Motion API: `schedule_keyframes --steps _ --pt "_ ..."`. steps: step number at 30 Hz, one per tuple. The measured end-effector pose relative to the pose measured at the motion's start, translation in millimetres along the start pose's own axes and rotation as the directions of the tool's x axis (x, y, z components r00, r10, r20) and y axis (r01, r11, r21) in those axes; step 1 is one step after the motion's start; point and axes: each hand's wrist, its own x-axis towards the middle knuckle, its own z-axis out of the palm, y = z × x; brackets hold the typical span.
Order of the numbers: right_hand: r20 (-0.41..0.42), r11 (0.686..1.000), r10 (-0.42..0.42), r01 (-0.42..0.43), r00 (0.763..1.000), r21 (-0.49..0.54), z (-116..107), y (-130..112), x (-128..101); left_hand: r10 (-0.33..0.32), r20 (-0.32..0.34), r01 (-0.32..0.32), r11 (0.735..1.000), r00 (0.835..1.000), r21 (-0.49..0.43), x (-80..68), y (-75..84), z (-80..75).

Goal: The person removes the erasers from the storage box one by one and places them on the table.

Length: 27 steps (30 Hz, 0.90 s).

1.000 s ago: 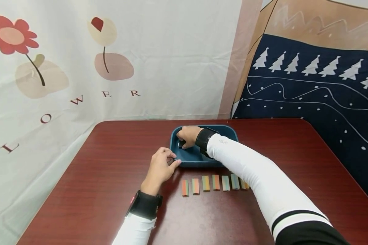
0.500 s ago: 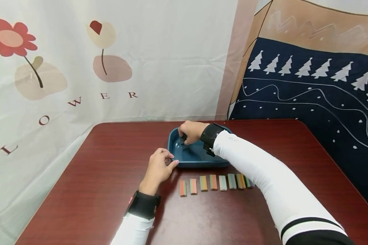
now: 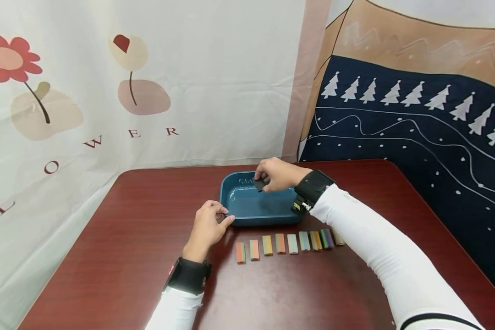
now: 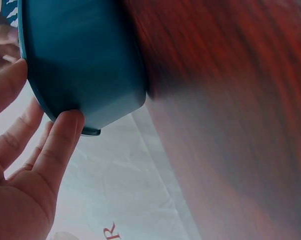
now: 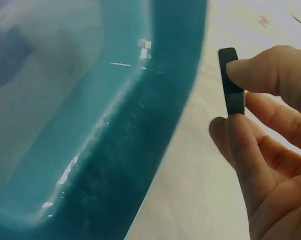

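- The small dark block (image 3: 260, 184) sits pinched in the right hand (image 3: 277, 174), thumb on one flat face and a fingertip on the other; the right wrist view shows its long axis (image 5: 231, 82) running roughly upright between those fingers (image 5: 255, 70).
- The block is held clear of the blue tray (image 3: 259, 215), over the far rim, and the tray's inside lies below and toward the person from the fingers.
- The left hand (image 3: 208, 227) holds the tray's near left corner, fingers curled on the rim (image 4: 65, 135); it is well apart from the block, so the right hand is the nearer.
- A row of coloured blocks (image 3: 286, 242) lies on the worktop (image 3: 119, 256), on the near side of the tray.
- Against the earlier frames, the right hand has risen out of the tray's floor and moved rightward to the far rim; the left hand's hold is unchanged.
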Motion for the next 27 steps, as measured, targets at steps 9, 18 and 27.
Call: schedule_keyframes --steps 9,18,27 --pt "-0.175 0.979 0.026 0.010 0.984 0.201 6.9 19.3 -65.9 -0.006 0.001 0.006 1.000 1.000 -0.019 0.3 -0.2 0.8" --pt "-0.325 0.964 0.139 -0.053 0.935 0.260 32.7 29.8 -133.2 0.016 -0.015 -0.016 1.000 1.000 -0.005 -4.3 0.2 0.0" --pt "-0.335 0.933 0.297 -0.197 0.894 0.302 44.8 50.9 -186.9 0.002 -0.011 -0.002 1.000 1.000 0.001 -7.5 5.0 -1.6"
